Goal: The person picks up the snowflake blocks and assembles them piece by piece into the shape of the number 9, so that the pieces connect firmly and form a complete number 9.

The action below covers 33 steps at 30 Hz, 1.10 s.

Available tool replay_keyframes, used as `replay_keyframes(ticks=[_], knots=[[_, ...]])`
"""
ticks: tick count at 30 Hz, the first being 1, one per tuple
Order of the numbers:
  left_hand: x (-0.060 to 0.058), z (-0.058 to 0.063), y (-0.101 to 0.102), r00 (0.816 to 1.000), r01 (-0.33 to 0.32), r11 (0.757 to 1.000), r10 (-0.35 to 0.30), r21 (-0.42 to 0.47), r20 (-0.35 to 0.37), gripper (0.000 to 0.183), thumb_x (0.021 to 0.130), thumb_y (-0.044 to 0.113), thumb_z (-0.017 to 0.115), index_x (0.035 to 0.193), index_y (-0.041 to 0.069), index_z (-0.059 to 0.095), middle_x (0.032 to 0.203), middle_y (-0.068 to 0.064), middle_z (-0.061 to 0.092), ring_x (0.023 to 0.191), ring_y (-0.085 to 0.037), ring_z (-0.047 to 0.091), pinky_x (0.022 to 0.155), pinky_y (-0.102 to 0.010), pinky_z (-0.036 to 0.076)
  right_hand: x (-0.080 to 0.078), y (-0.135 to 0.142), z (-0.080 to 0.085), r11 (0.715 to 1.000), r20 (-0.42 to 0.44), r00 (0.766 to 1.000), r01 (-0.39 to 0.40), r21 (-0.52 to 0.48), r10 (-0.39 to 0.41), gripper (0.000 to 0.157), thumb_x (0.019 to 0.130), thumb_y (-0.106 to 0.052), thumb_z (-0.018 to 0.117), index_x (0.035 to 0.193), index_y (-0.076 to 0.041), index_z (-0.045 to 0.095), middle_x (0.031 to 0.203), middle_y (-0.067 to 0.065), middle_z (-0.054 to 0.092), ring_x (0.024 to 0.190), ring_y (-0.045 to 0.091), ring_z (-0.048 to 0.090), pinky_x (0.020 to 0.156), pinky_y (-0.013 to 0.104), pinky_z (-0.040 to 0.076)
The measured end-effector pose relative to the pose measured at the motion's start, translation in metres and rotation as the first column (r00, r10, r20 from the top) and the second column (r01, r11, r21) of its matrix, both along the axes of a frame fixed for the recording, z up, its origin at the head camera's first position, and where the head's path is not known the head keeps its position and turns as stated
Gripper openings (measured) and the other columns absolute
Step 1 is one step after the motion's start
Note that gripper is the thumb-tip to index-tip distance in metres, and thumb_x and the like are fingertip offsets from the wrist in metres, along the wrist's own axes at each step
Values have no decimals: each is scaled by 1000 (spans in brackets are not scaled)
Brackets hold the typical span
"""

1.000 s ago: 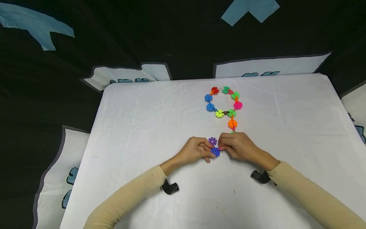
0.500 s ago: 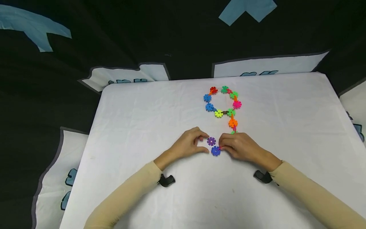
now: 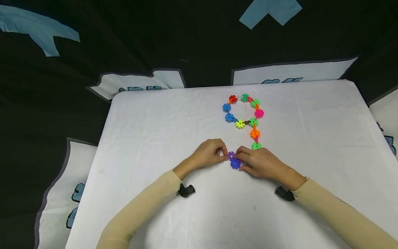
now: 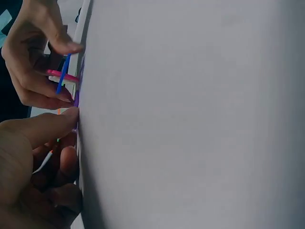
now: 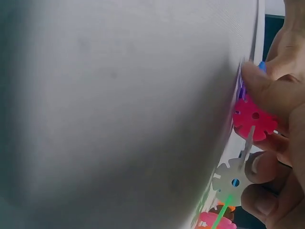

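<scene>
A purple snowflake disc (image 3: 231, 156) lies on the table, its left edge pinched between thumb and finger of my left hand (image 3: 209, 153). Just below it sits a blue snowflake disc (image 3: 235, 164), seen edge-on in the left wrist view. My right hand (image 3: 261, 162) has its index fingertip on the purple disc and its thumb spread apart, beside the blue disc's right edge. A pink disc (image 5: 255, 119) shows by the right thumb, slotted to a pale disc (image 5: 231, 181) that the right fingers partly cover. A green disc (image 3: 256, 145) stands out above the right hand.
The joined discs run up from the green one through an orange disc (image 3: 255, 133) into a closed ring of many colours, with a yellow disc (image 3: 240, 123) at its lower side. White cloth covers the table (image 3: 168, 114); a dark curtain (image 3: 199, 41) hangs behind it.
The left hand left the blue disc, opened, and now pinches the purple one. The right fingers spread from their pinch by the blue disc, and the index reached the purple disc.
</scene>
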<state>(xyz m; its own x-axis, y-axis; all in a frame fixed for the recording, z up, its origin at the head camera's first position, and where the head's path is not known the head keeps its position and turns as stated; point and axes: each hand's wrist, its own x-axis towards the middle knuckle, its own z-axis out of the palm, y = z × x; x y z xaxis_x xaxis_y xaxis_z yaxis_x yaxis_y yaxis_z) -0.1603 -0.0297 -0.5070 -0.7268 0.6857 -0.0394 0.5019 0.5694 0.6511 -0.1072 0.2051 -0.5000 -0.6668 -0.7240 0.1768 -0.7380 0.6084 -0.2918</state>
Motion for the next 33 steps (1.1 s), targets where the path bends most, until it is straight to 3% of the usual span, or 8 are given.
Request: replay_keyframes(ticks=[4,7,12,14,19,23,33], knots=[[3,-1,3,999,28,1000,-28,-1,-23,27,83,27,79,106,16,69,87,5,63,66,-3,51,59,-18,41,1,2,-3,1000,-18,1000,3,-16,-3,33,81,-29,81,107,-11,71,108,-2,64,63,7,61,58,23,51],[3,-1,9,997,49,996,-53,-68,-51,35,83,33,79,114,18,70,96,6,62,72,-4,52,62,-19,42,3,4,-3,1000,-11,1000,-3,-22,3,33,81,-29,81,106,-11,72,107,-1,63,66,7,62,59,23,52],[0,3,12,998,55,992,-58,-118,-20,30,81,34,80,105,18,72,98,5,64,77,-5,54,68,-22,45,4,7,-1,999,7,999,-36,-37,36,32,81,-29,81,106,-10,72,107,1,63,66,6,61,59,22,51],[0,5,10,999,53,994,-52,-92,11,28,80,31,82,102,16,71,97,5,64,74,-6,54,68,-22,45,3,7,0,998,14,999,-49,-40,49,31,81,-29,80,105,-11,72,107,1,62,65,5,60,58,22,51],[10,4,-4,993,34,997,-42,75,114,20,82,17,81,94,11,66,85,2,67,70,-5,57,65,-18,48,1,7,2,998,35,997,-63,-16,63,29,83,-31,78,105,-13,73,108,1,62,63,5,59,60,23,51],[21,0,-12,989,40,985,-63,167,137,15,82,13,80,89,10,68,80,2,68,70,-2,60,65,-17,52,0,7,5,999,48,998,-47,9,46,30,83,-32,78,106,-14,73,109,0,62,63,5,58,61,23,51],[31,-2,-6,982,91,978,-119,187,144,12,80,12,81,80,9,69,72,2,68,62,1,59,60,-16,51,1,7,5,1000,73,997,-31,3,31,29,83,-31,78,106,-15,73,109,-1,62,63,5,59,63,24,52]])
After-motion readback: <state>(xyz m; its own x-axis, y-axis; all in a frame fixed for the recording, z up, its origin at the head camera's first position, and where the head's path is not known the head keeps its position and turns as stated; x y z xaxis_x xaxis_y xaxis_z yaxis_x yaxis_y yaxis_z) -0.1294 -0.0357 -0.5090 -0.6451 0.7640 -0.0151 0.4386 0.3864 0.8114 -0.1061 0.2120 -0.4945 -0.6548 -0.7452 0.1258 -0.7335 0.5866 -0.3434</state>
